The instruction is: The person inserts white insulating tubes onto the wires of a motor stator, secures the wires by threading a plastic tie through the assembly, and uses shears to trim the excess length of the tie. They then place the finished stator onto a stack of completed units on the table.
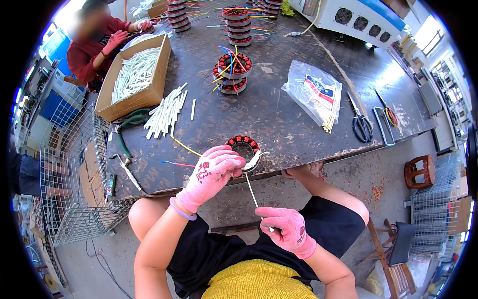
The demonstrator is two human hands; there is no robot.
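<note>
At the table's near edge lies a ring-shaped motor stator [241, 140] with red copper windings. White material [255, 159], maybe sleeving or lacing, lies along its near right rim. My left hand [211, 172], in a pink glove, is closed on the stator's near left side; its fingertips partly hide what they pinch. A yellow wire [185, 145] and a red-and-blue wire pair [178, 164] stick out left of that hand. From the stator a thin white cord [252, 190] runs taut down to my right hand [286, 230], also gloved in pink and closed around it above my lap.
White tubes [168, 112] lie left, beside a cardboard box [158, 74] of more tubes. Stacked stators [232, 70] stand farther back. Right are a plastic bag [313, 92], black scissors [362, 127] and orange-handled scissors [390, 116]. A soldering-iron-like tool [128, 172] lies left. Another person [94, 55] sits far left.
</note>
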